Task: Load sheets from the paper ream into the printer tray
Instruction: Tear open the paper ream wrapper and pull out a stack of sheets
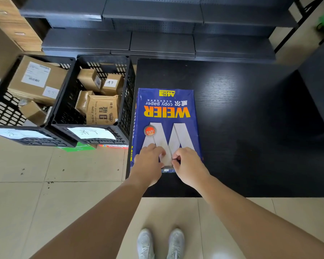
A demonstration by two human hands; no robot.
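A blue WEIER copy-paper ream [166,116], still wrapped, lies flat on the black table [251,113] near its left edge, its printed text upside down to the wearer. Both hands work at the ream's near end, at 6 o'clock of the pack: the left hand [148,163] curls its fingers over the wrapper edge, and the right hand [189,165] pinches the wrapper just beside it. At 9 o'clock of the ream stand two black plastic crates [94,126] of cardboard parcels [36,79].

Both arms stretched forward, left hand [148,161] and right hand [188,165] side by side, fingers curled and pinching
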